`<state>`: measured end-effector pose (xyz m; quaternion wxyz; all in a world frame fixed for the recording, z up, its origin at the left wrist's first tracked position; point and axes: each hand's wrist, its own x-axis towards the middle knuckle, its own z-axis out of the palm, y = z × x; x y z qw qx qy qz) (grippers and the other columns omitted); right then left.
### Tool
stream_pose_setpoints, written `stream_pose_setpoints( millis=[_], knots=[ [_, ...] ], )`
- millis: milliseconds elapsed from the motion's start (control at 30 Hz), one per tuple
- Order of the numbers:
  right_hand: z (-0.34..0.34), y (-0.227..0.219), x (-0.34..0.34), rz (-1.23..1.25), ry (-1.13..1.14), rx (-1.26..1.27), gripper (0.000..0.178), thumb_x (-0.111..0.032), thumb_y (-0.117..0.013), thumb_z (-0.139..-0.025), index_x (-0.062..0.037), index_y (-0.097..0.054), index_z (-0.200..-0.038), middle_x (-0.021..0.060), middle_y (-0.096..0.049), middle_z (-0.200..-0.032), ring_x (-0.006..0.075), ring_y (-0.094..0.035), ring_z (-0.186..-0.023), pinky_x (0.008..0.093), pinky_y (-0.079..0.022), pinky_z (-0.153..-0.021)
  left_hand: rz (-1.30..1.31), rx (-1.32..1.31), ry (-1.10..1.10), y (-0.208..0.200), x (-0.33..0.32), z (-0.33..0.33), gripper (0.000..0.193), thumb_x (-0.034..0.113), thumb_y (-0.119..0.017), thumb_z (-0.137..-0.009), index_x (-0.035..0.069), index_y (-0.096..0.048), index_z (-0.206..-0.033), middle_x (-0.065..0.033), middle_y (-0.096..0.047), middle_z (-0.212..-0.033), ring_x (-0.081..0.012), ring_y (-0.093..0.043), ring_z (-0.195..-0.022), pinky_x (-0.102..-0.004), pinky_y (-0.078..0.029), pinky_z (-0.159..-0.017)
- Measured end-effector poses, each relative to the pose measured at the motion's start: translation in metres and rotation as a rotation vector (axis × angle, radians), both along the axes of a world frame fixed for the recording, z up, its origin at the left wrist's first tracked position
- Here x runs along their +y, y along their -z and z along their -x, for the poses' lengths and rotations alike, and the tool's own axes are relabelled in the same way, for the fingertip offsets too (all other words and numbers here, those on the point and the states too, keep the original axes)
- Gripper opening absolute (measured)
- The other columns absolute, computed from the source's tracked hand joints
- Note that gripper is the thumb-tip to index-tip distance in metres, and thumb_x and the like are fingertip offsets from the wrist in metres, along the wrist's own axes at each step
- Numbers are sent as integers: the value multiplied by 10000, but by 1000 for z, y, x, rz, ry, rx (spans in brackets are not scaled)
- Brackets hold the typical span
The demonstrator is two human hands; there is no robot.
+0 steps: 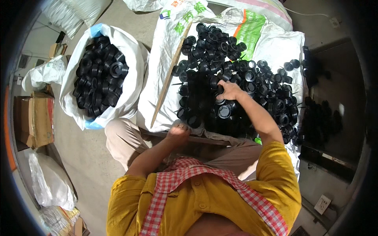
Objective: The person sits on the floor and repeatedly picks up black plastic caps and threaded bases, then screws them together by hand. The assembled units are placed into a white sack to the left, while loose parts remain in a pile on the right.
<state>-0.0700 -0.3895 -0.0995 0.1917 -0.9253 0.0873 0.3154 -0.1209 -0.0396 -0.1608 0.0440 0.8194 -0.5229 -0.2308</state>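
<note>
A heap of black round plastic caps (252, 76), some with thin stems, is spread over white woven sacking (157, 106) in front of me. My right hand (229, 91) reaches into the middle of the heap, its thumb and fingers closed around a black cap. More caps touch it on all sides, and the fingertips are partly hidden. My left hand (179, 133) is curled closed at the near edge of the work surface, beside the nearest caps. Whatever it holds, if anything, is hidden.
A wooden strip (169, 78) lies slantwise left of the heap. Farther left, an open white sack (136, 82) on the floor is full of black ribbed caps. Cardboard boxes (41, 120) and a plastic bag (51, 181) stand at the far left. A dark recess (334, 90) lies to the right.
</note>
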Motion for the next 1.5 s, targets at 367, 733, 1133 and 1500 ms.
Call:
stream_pose_setpoints(
  millis=[367,733,1133,1500],
  knots=[
    [93,-96,183,-149,477,-756,841,-188,-790,-674,-38,-330,-1362,223,-449,-1221,410,-493,-1101,414,-400,-983,566,1380,-640,-128,-26,-51,710,399,-681,-846,39,-352,-1363,-113,-550,-1182,-204,-527,-1079,-344,-455,-881],
    [122,-124,234,52,244,-1124,428,-209,-793,-675,-60,-593,-1023,90,-633,-1026,310,-539,-1065,439,-357,-932,628,1126,-270,-143,22,-103,282,119,-656,-763,9,-602,-1017,-83,-623,-907,-129,-588,-635,-264,-496,-495],
    [128,-117,253,-394,380,-425,154,-169,-640,-843,-20,-603,-857,137,-639,-755,286,-623,-685,332,-472,-638,742,262,336,-145,33,-91,173,61,-631,-701,36,-575,-862,-98,-627,-924,-262,-607,-885,-364,-483,-713],
    [183,-102,234,-1756,784,-289,387,-451,-543,-911,-79,-564,-807,129,-632,-776,210,-559,-662,358,-418,-632,1531,945,-304,-196,55,-142,264,-44,-523,-835,13,-581,-1086,-98,-637,-959,-173,-631,-886,-310,-535,-774]
  ],
)
